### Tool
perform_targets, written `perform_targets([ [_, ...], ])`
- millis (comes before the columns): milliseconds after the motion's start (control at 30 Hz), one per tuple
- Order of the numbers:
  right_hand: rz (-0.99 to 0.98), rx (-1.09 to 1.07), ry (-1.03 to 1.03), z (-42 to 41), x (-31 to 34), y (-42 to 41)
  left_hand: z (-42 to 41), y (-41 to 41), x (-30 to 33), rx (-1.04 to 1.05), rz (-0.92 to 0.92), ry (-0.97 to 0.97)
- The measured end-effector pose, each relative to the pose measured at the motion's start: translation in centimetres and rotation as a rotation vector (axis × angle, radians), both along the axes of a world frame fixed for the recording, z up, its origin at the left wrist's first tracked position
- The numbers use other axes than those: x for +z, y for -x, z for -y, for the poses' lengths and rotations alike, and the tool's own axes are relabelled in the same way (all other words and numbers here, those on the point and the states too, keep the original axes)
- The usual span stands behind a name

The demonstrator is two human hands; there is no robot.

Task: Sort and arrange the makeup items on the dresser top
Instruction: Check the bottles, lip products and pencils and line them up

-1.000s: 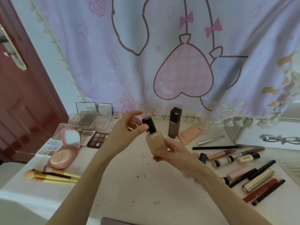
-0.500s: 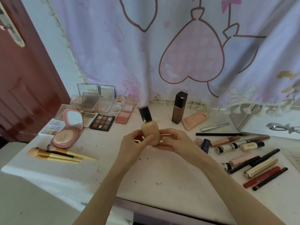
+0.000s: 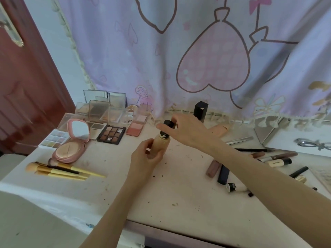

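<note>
square bottle (image 3: 201,111) half hidden, eyelash curler (image 3: 312,143) blurred

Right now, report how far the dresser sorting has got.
Done: palettes and the pink compact sit grouped at back left, brushes side by side. In hand: the foundation bottle, left hand on its body, right hand at its cap. Left: pencils and tubes lie scattered at right.
</note>
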State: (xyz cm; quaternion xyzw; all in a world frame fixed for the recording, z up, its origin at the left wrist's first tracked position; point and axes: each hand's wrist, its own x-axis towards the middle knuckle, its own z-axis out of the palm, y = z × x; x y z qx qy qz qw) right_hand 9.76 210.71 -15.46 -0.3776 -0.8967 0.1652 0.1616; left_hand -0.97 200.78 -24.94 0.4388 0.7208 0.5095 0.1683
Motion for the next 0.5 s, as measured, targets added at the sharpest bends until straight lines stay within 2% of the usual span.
perform_targets([
  [100, -0.076, 0.069, 0.097, -0.7, -0.4, 0.1, 0.1, -0.1, 0.1, -0.009, -0.014, -0.011],
  [233, -0.016, 0.254, 0.321, -1.6, 0.6, -1.5, 0.0, 0.0, 0.0, -0.012, -0.038, -0.026],
  [400, -0.055, -0.029, 0.274, -1.6, -0.5, -1.1, -0.2, 0.0, -0.2, -0.023, -0.145, -0.03],
  [500, -0.025, 0.028, 0.213, -1.7, -0.9, -1.2, 0.0, 0.0, -0.3, -0.043, -0.165, -0.024],
])
